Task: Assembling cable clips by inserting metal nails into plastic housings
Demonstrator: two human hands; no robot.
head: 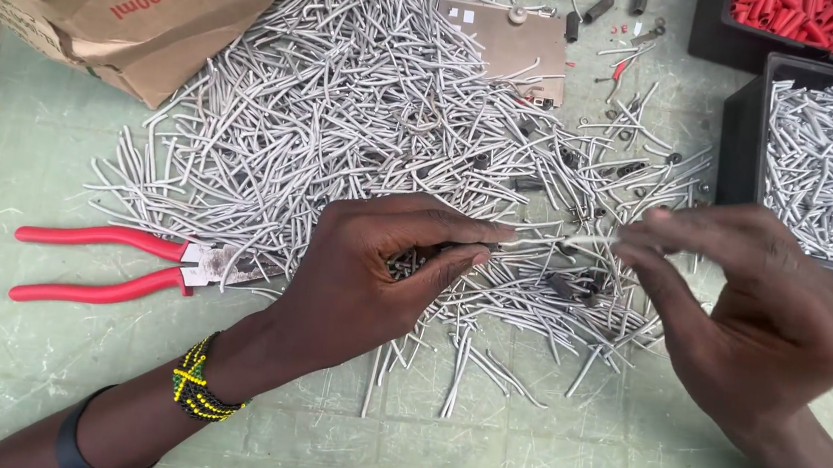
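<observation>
Fingers: left hand (384, 261) pinches a small dark piece between thumb and forefinger; right hand (761, 314) pinches the end of one grey wire piece (587, 241) between its fingertips.
Wire piece: held between the two hands at centre, long axis running 9 to 3 o'clock, its left end towards the left fingertips.
Packages: one brown cardboard box (145, 10) at 11 o'clock, torn open, with red print on its side; two black bins at 2 o'clock.
Bins: nearer black bin (748, 122) holds grey wire pieces; farther bin (716, 24) holds red sleeves.
Count: one pair of red-handled pliers (133, 264) at 9 o'clock, handles pointing to 9; the grey wire pile (367, 109) is too many to count.
Surface: pale green table (518, 454).
</observation>
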